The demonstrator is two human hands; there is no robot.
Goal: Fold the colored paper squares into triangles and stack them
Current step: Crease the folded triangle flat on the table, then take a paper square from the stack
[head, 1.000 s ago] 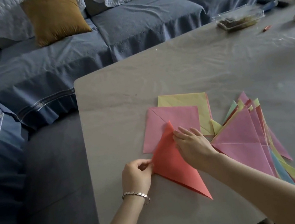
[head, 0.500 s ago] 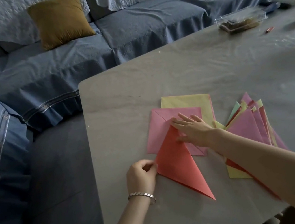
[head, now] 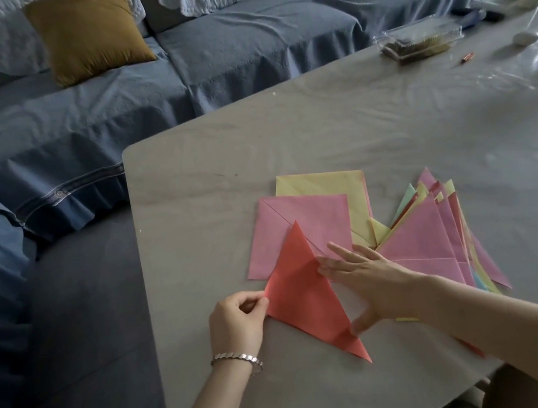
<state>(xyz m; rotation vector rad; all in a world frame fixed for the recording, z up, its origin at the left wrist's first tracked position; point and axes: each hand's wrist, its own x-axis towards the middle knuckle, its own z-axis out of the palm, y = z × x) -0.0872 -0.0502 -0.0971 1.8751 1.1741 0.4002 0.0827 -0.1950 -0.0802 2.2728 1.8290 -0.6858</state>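
Nearest the person, the left hand [head: 238, 318], a silver bracelet [head: 236, 359] on its wrist, pinches the nine o'clock corner of the red triangle [head: 303, 299] between thumb and curled fingers. This folded sheet lies flat on the table [head: 190, 197], its long point running toward five o'clock. From three o'clock the right hand [head: 364, 277] reaches in, open, fingers straight and spread. Its fingertips rest at the triangle's upper right edge, where the triangle overlaps the pink square [head: 311, 222]; the thumb is blurred. At three o'clock of that hand lies the fanned stack of folded triangles [head: 435, 239], pink uppermost, with yellow, green, red and blue edges showing. At the pink square's one o'clock, partly covered by it, lies a yellow square [head: 323, 184]. Far off at the table's two o'clock are a clear plastic box [head: 417, 39], a small reddish stick [head: 467, 58] and a white oval thing [head: 527, 36]. Behind, a blue sofa [head: 238, 42] carries a mustard cushion [head: 88, 32] at eleven o'clock.
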